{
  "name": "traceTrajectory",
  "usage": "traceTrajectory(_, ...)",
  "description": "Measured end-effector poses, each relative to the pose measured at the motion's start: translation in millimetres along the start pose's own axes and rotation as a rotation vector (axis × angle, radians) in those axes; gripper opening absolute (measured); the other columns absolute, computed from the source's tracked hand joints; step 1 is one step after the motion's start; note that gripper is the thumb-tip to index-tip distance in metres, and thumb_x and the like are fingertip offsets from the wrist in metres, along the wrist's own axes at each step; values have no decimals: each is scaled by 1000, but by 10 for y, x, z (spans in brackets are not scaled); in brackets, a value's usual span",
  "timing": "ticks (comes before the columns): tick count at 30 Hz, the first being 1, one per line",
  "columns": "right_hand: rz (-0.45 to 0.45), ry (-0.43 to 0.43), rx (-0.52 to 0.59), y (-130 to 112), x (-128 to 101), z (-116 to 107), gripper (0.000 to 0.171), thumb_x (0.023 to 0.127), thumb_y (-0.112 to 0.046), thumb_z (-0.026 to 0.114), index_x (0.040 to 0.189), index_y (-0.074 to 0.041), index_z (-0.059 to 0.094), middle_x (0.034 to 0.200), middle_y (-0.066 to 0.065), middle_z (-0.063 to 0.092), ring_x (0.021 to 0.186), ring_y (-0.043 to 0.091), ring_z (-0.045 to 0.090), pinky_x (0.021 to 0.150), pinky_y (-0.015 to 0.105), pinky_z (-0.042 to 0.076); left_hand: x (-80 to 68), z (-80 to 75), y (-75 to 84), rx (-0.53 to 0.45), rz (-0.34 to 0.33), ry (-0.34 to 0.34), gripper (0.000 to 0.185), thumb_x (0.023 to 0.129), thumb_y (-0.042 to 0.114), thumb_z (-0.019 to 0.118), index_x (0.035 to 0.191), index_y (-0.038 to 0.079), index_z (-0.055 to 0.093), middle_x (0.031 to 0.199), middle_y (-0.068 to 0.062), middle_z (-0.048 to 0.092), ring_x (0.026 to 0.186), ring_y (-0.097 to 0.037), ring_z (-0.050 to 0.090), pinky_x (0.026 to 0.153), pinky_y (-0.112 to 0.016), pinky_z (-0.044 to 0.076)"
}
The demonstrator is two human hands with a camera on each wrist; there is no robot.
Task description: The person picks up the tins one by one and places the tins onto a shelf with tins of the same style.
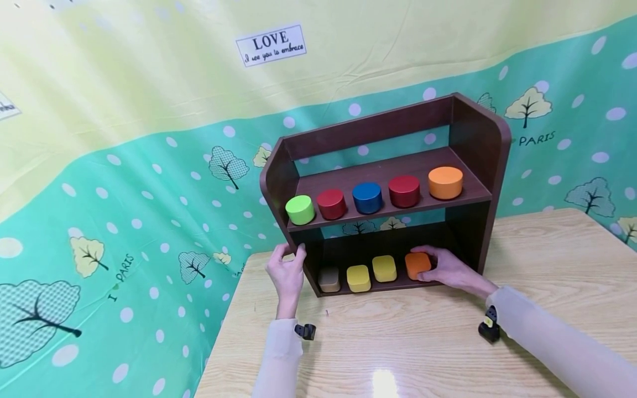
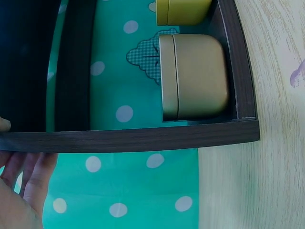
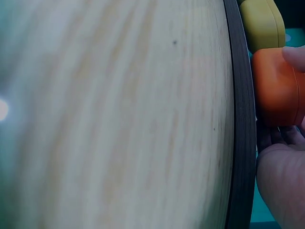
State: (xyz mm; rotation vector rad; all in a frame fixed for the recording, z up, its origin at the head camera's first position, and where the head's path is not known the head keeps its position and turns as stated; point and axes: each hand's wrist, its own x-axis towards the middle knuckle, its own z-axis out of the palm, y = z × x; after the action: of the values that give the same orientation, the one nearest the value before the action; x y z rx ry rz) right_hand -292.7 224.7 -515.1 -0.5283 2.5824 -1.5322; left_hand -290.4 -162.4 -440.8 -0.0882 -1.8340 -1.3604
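A dark brown two-tier shelf stands on a light wooden table. My left hand grips its left side panel, fingers behind the board. My right hand reaches into the lower tier and holds an orange rounded tin, thumb and fingers around it. To the left of that tin on the lower tier sit two yellow tins and a gold tin. The upper tier carries green, red, blue, red and orange cylinders.
A green and yellow cloth with dots and trees hangs behind and left of the table. The table's left edge runs just below my left wrist. Bare tabletop lies in front of the shelf and to its right.
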Motion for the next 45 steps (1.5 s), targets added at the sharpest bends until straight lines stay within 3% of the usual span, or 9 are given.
traceTrajectory(11,23,14,-19,9,-19,-48,76,95,-23,84,157,4,49,158,35,51,135,48,54,116,76,42,28,75,-16,2,-13,9,14,88,4,85,92,-7,79,87,-22,78,84,-19,67,83,-23,50)
traceTrajectory(23,-16,37,-30,35,-168,-164,75,96,-17,82,156,11,46,156,36,56,141,54,58,112,54,55,72,86,-50,11,-39,-28,6,91,5,84,94,1,82,91,-20,80,85,-22,69,86,-34,53)
traceTrajectory(30,-50,58,-66,-20,-256,-175,71,96,-15,82,153,11,50,154,35,58,140,55,58,114,61,50,141,60,-49,37,-5,-25,8,92,8,82,93,0,81,90,-20,80,86,-28,71,86,-32,53)
traceTrajectory(32,-54,70,-65,-36,-289,-182,69,97,-15,82,153,10,51,154,34,59,142,55,57,115,54,52,163,60,-52,50,21,-20,9,92,8,82,93,-1,81,90,-20,80,87,-32,72,87,-33,54)
traceTrajectory(35,-65,84,-48,-66,-370,-207,67,98,-15,80,154,9,51,155,33,59,143,55,56,112,29,53,182,67,-69,80,63,-20,10,93,9,82,92,-1,81,89,-19,81,87,-35,74,86,-31,55)
traceTrajectory(37,-79,91,-27,-93,-436,-221,67,99,-14,79,155,9,51,155,32,59,143,51,57,108,14,47,183,58,-77,96,87,-19,11,93,9,82,92,-2,80,89,-20,81,86,-37,75,84,-27,55)
traceTrajectory(40,-130,111,19,-140,-526,-235,65,99,-12,79,154,9,51,154,34,58,141,21,64,104,4,41,178,18,-80,124,127,-16,11,93,8,82,92,-3,80,90,-20,81,85,-38,76,81,-27,56)
traceTrajectory(43,-157,144,27,-215,-616,-256,63,100,-11,78,155,7,51,154,34,59,133,-8,57,105,2,39,181,-37,-62,155,168,-37,14,94,10,82,94,-4,80,92,-21,81,87,-39,76,81,-35,60)
traceTrajectory(45,-149,159,3,-279,-687,-286,63,101,-14,77,156,4,50,155,32,58,134,-2,59,105,1,38,179,-74,-42,179,191,-56,15,95,11,82,95,-3,80,92,-21,81,87,-38,77,79,-39,62)
